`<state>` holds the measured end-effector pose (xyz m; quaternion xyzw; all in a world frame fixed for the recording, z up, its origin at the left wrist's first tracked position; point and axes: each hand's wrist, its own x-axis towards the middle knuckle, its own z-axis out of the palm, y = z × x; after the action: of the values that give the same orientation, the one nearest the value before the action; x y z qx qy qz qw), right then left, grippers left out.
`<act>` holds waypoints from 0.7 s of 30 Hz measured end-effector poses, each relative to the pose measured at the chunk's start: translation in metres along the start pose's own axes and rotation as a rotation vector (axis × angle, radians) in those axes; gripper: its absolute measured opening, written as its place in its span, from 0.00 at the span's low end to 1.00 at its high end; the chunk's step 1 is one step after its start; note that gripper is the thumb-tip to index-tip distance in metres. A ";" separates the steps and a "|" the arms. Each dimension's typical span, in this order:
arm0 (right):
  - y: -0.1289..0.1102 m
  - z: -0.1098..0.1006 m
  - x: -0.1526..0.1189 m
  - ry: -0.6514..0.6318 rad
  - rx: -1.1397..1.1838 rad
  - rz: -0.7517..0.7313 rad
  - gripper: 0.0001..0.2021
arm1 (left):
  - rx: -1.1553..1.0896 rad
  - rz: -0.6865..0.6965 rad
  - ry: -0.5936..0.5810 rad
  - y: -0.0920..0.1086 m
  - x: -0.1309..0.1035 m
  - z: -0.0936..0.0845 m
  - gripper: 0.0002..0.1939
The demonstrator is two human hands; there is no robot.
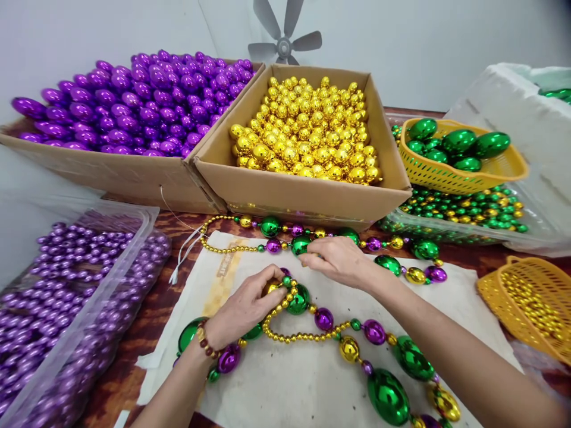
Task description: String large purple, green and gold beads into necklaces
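A necklace of gold, purple and green beads (pixel 324 319) lies on a white cloth (pixel 267 380), its thin gold-beaded part curving below my left hand. My left hand (pixel 250 300) pinches part of it between thumb and fingers, beside a large green bead (pixel 298 299). Farther back lies another strand of beads (pixel 273 245). My right hand (pixel 336 258) is closed over that strand, with its fingertips right beside a green bead (pixel 301 245). A bit of gold shows at those fingertips; the rest of the grip is hidden.
Behind stand cardboard boxes of purple beads (pixel 120 113) and gold beads (pixel 303 131). At left is a clear plastic container (pixel 147 220) with purple bead strands. To the right are a yellow basket (pixel 464 178) of green beads and an orange basket (pixel 495 291) of small gold beads.
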<state>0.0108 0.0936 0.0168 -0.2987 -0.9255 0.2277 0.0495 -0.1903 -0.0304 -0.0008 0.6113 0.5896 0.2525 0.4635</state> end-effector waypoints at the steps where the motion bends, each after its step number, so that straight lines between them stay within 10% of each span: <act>1: 0.000 -0.001 -0.004 0.028 0.059 0.046 0.24 | 0.010 -0.006 0.043 0.001 -0.002 0.001 0.06; 11: -0.062 0.035 -0.063 0.157 0.901 0.320 0.13 | 0.209 0.048 0.390 0.023 -0.034 0.018 0.04; 21: -0.088 0.049 -0.064 0.325 1.214 0.270 0.01 | 0.254 0.167 0.386 0.041 -0.059 0.030 0.07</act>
<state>0.0055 -0.0256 0.0155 -0.3620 -0.5667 0.6673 0.3202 -0.1553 -0.0894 0.0357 0.6520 0.6416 0.3258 0.2392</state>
